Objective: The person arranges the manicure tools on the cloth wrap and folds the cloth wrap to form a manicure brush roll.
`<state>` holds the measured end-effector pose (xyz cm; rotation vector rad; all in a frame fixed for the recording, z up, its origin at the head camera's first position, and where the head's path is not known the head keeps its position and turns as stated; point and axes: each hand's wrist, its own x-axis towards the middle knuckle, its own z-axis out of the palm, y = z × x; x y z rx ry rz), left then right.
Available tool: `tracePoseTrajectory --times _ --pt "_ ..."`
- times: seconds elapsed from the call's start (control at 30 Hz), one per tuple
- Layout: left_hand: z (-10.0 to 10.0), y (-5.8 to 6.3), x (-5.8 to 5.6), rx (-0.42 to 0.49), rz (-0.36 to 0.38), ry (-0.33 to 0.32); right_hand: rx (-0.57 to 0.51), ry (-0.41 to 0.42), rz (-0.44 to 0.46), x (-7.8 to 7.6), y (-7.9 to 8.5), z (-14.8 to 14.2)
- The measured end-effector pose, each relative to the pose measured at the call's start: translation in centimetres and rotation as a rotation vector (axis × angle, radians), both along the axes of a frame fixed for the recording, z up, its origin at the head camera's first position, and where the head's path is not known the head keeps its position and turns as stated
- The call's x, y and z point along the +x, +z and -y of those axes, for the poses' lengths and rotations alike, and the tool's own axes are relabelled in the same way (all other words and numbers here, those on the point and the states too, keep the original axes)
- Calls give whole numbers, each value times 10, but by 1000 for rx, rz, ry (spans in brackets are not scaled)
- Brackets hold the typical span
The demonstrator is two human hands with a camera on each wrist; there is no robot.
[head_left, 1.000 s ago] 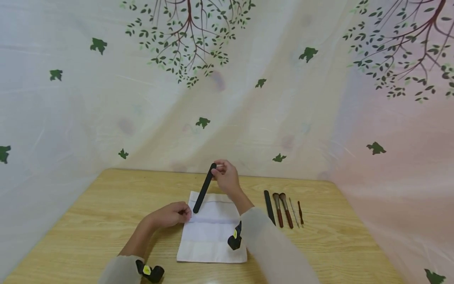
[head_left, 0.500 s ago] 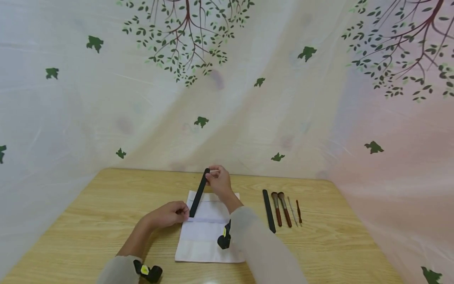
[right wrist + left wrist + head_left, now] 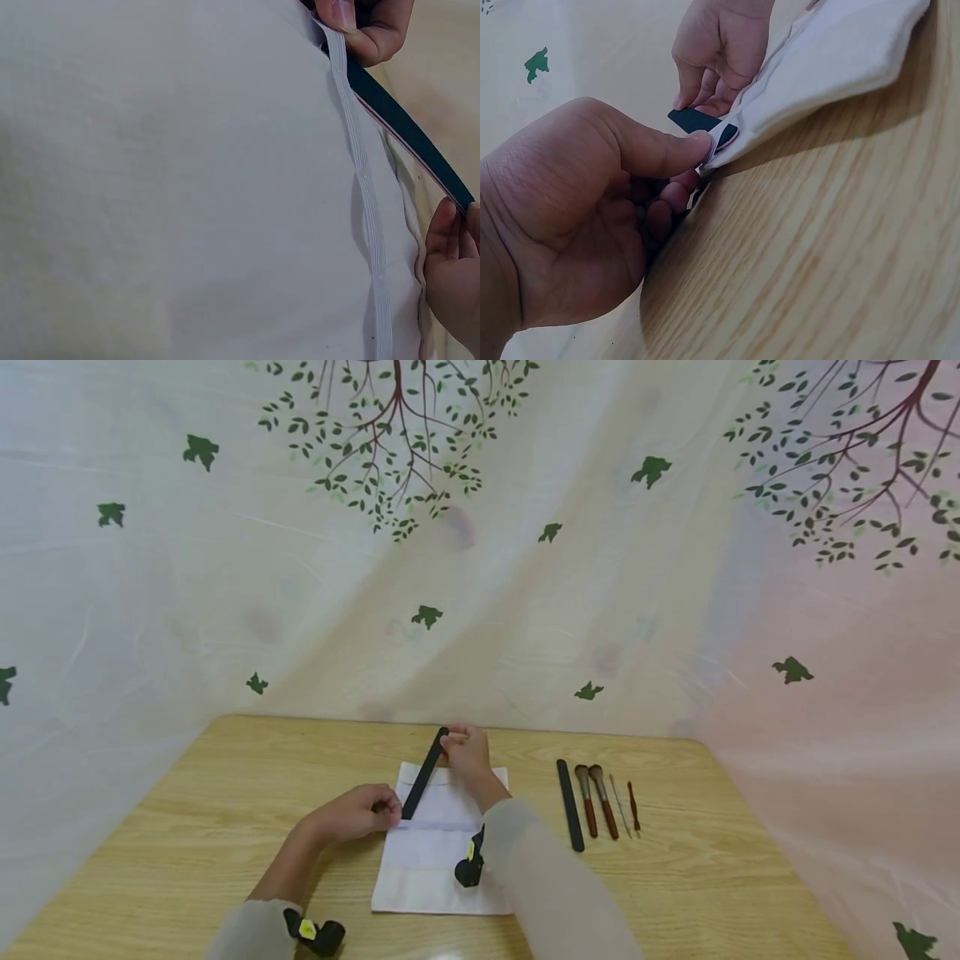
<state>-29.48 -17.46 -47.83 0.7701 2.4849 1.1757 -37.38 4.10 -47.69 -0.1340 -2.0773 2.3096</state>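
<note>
Elastic (image 3: 365, 180) sits pinched in left hand (image 3: 356, 814), slanted black strip (image 3: 425, 772) in raised right hand (image 3: 471, 756)

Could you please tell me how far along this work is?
Done: the white cloth lies spread on the table. In hand: the right hand holds the far end of one black strip; its near end seems tucked under the elastic band that the left hand pinches. Remaining, probably: the second black strip, two brushes and two thin tools lying right of the cloth.
</note>
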Motion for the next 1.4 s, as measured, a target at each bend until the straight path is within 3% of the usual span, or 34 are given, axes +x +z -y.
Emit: tracePoseTrajectory --times 0.4,0.87,1.03,1.27,1.4 --pt "2 2 0 -24 -25 -3 -56 70 56 0 -5 2" --pt "5 2 -1 -3 -39 -19 4 197 13 -2 -11 1" --pt "5 1 -2 -15 -41 -18 74 249 -13 2 -10 0" --pt "6 0 -3 -12 -33 -24 301 314 -94 4 -9 -5" --pt "5 -1 -3 -3 -48 -32 335 337 -110 6 -8 -6"
